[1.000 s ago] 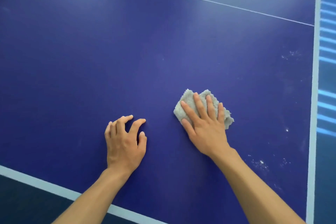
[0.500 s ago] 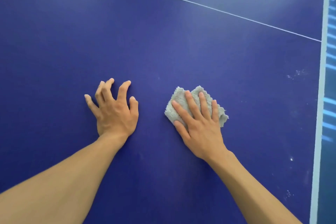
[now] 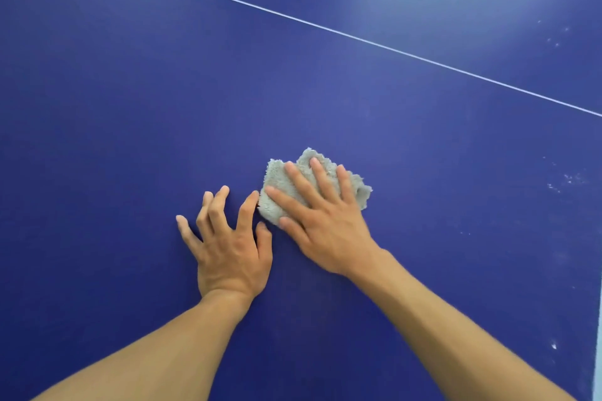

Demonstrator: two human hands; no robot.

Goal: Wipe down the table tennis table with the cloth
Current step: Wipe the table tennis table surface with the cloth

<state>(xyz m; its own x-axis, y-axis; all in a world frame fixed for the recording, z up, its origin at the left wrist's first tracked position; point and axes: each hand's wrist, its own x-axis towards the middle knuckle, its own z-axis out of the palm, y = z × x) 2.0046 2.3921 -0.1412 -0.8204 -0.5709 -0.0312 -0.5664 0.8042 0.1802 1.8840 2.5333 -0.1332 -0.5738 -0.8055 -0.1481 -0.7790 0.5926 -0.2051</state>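
Observation:
The blue table tennis table [image 3: 130, 107] fills the head view. A folded grey cloth [image 3: 277, 182] lies on it just right of centre. My right hand [image 3: 322, 221] presses flat on the cloth with straight, spread fingers and covers most of it. My left hand [image 3: 228, 247] rests on the bare table just left of the cloth, fingers spread and slightly arched, its index fingertip close to the cloth's left edge.
A thin white centre line [image 3: 325, 28] runs diagonally across the upper table. White dust specks [image 3: 566, 179] lie at the right, with more near the pale table edge [image 3: 597, 352] at the lower right.
Both hands and the cloth have moved farther onto the table and leftward from the right edge. My left hand has come closer to the cloth.

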